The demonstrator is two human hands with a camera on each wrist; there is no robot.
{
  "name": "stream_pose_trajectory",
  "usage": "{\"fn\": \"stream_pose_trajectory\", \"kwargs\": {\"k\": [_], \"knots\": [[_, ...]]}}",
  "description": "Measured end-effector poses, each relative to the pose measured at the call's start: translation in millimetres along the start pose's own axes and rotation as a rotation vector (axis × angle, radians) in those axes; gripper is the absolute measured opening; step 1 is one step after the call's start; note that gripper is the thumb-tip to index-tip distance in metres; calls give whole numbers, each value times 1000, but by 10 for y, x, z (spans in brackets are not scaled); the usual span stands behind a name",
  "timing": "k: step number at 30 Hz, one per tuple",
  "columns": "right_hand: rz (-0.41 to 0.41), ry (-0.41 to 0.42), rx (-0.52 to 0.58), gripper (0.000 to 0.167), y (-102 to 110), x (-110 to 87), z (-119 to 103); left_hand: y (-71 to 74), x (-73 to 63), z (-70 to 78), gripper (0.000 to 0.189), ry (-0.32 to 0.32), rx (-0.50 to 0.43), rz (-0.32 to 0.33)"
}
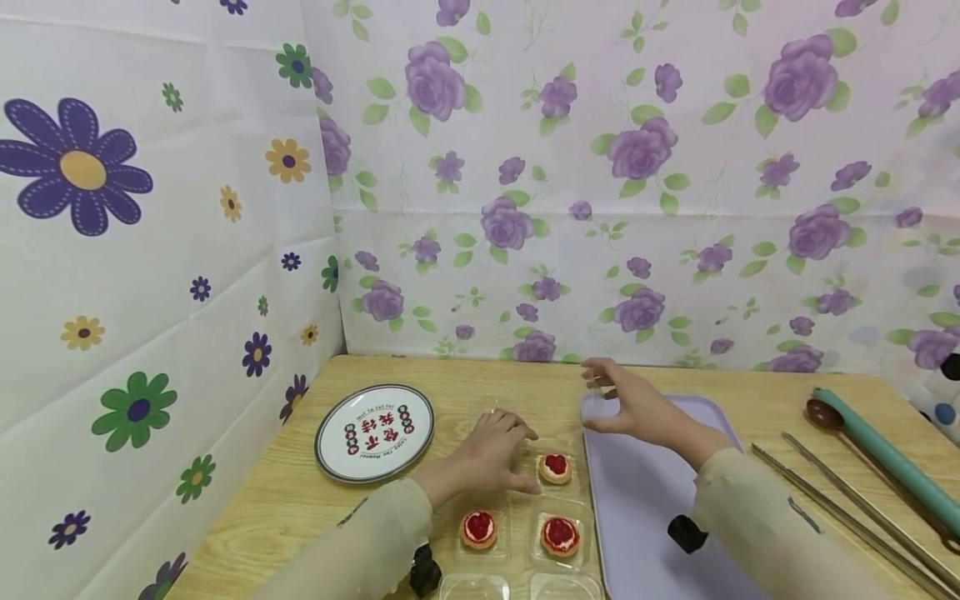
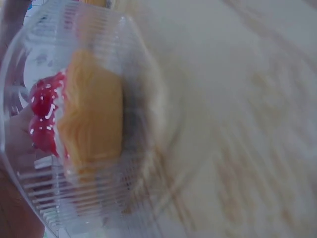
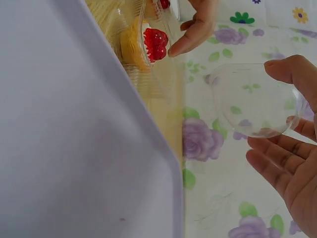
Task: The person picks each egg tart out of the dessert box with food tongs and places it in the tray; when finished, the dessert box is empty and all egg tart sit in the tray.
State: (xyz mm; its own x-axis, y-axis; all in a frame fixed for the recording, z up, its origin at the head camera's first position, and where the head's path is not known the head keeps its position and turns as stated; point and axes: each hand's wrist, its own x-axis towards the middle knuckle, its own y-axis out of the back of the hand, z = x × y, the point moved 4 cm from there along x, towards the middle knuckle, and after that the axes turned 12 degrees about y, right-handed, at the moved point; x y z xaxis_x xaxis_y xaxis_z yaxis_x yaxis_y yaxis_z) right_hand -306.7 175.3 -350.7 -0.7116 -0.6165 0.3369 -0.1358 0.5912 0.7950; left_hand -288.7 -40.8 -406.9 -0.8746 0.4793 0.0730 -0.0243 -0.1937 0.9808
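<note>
My right hand (image 1: 633, 404), raised over the far left part of a lavender tray (image 1: 637, 500), pinches a clear plastic lid (image 3: 257, 99) between thumb and fingers. Left of it, my left hand (image 1: 487, 454) is held low over the clear plastic boxes with loosely bent fingers. Its fingertips are close to a box holding a red-topped tart (image 1: 555, 468); contact is unclear. Two more tarts, the left one (image 1: 478, 530) and the right one (image 1: 559, 536), sit in clear boxes nearer me. The left wrist view shows a boxed tart (image 2: 94, 114) from the side.
A white plate (image 1: 375, 433) with red writing lies at the back left. Metal tongs (image 1: 855, 508), a brown spoon (image 1: 825, 414) and a green rod-like thing (image 1: 892, 454) lie right of the tray. Clear plastic pieces (image 1: 474, 587) stand at the near edge. Flowered cloth walls close the back and left.
</note>
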Motion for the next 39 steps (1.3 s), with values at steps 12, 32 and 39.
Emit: {"fn": "stream_pose_trajectory", "kwargs": {"k": [12, 32, 39], "knots": [[67, -109, 146, 76, -347, 167, 437, -24, -8, -8, 72, -21, 1, 12], [-24, -166, 94, 79, -614, 295, 515, -38, -24, -30, 72, -27, -17, 25], [-53, -187, 24, 81, -600, 267, 563, -39, -22, -33, 72, -25, -20, 24]]}}
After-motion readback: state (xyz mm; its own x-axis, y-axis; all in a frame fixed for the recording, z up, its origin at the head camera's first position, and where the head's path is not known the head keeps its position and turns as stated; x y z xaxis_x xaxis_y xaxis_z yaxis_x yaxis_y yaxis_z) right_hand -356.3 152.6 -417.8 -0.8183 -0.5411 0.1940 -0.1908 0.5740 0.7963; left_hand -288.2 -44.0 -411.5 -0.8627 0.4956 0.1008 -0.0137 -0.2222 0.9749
